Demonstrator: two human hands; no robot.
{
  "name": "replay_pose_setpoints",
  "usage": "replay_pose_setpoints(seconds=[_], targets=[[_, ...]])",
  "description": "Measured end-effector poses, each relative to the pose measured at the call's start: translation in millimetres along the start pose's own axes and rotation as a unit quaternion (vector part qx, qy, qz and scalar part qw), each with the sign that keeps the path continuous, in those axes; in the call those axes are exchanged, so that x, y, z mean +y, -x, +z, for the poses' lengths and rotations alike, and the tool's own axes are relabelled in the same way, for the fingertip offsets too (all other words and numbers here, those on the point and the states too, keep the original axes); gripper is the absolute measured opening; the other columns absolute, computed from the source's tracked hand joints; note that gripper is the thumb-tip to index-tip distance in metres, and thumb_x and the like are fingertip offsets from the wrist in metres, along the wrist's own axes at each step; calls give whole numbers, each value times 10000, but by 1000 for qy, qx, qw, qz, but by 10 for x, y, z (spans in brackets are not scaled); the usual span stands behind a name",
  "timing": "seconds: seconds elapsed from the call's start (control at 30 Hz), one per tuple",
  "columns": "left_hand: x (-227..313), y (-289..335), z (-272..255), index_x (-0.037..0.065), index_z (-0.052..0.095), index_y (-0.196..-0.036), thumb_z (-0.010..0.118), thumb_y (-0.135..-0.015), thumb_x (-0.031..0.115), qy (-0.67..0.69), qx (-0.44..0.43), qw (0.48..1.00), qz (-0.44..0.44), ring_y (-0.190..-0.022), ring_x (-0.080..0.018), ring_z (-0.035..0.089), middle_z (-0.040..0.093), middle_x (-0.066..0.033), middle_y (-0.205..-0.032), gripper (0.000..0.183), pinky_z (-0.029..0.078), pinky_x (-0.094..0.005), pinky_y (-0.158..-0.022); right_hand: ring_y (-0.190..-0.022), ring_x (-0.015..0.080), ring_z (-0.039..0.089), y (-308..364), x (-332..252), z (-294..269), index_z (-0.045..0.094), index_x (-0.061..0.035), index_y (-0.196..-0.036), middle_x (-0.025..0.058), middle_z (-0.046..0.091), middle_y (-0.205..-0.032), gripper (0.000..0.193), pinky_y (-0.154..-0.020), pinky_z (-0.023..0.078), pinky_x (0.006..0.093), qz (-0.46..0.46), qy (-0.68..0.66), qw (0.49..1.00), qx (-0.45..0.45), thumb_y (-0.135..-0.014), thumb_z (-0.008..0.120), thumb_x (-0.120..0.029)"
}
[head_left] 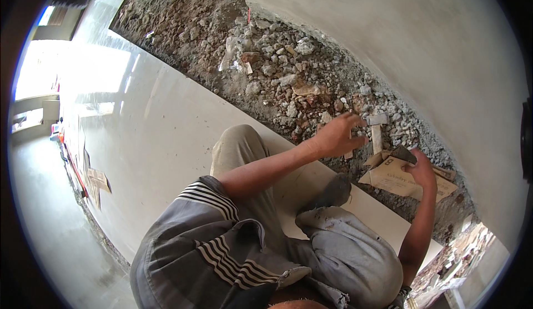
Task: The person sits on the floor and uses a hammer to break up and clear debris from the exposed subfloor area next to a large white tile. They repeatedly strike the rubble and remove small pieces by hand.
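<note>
My left hand (338, 136) reaches over the rubble with its fingers apart and nothing between them. Just right of its fingertips lies a hammer (377, 138) with a grey block-shaped head and a short pale handle. My right hand (423, 171) grips the upper edge of a torn brown cardboard piece (391, 177), thumb on its front face. Behind the cardboard's edge, beside the right fingers, shows a dark grey patch (403, 153) that I cannot make out. A small pale strip (348, 152) stands below my left hand, partly hidden by it.
Broken stones and rubble (288, 70) fill a strip between a smooth pale floor slab (166, 120) and a plastered wall (422, 37). My bent legs and dark shoe (330, 192) rest on the slab's edge. Cardboard scraps (99, 180) lie far left; more debris (461, 259) is at lower right.
</note>
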State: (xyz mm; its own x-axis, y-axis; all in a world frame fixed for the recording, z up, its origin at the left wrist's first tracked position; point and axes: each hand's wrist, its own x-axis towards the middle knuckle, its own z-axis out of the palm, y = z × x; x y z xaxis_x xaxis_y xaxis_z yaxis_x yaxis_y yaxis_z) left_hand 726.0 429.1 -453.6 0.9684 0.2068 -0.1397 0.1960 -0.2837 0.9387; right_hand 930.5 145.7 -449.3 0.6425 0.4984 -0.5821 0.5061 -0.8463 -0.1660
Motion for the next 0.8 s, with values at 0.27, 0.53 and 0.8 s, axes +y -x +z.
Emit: replay_pose_setpoints(seconds=[0.27,0.53,0.8], targets=[[27,-191,632,57,525,-1292,765,-766,272,13,-28,999,44,-1157,-396,550,559,-231,-1230,617,475,-453,-964,-1065,369,551,139,-349,-143,572,0,-1117,157,573,-1123,392,-902,441,436,-115,-40,987,101,-757,722,-38],[151,-302,392,131,597,-1216,726,-732,221,-175,-98,979,28,-1169,-313,569,611,-102,-1213,509,420,-533,-989,-1064,381,556,238,-553,-111,568,3,-1103,170,574,-1107,361,-882,437,447,-117,-74,984,113,-783,718,-71],[255,-253,633,105,616,-1206,707,-776,123,-168,-85,976,110,-935,-370,660,676,-171,-1046,440,529,-449,-805,-1130,350,554,375,-429,172,561,-58,-1228,164,584,-1193,444,-957,456,445,-154,-29,976,149,-797,666,-72]])
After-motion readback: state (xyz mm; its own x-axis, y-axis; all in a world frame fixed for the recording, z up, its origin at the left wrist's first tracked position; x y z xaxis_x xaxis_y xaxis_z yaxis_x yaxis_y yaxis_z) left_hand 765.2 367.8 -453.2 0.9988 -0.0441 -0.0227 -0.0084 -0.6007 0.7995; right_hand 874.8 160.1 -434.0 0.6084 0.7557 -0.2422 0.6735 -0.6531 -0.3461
